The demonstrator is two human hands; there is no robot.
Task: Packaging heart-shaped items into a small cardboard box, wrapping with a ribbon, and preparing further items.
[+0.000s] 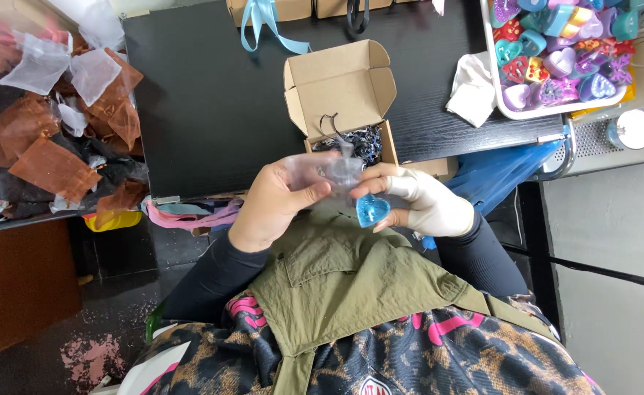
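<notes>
My left hand point(274, 201) grips a small see-through grey organza pouch point(329, 170) by its side, just above my lap. My right hand point(424, 203), in a pale glove, pinches a blue heart-shaped piece point(372, 210) at the pouch's lower edge, and its fingers also touch the pouch. Both hands meet in front of a small open cardboard box point(340, 88) on the black table point(212, 102). The box holds dark blue and black filling with a thin black loop point(355, 139).
A white tray point(499, 88) of colourful heart-shaped pieces stands at the table's far right, beside a crumpled white cloth point(472, 88). Brown, white and black organza pouches point(44, 124) are heaped at left. A light blue ribbon point(263, 22) lies at the back; a blue bag point(505, 172) hangs at right.
</notes>
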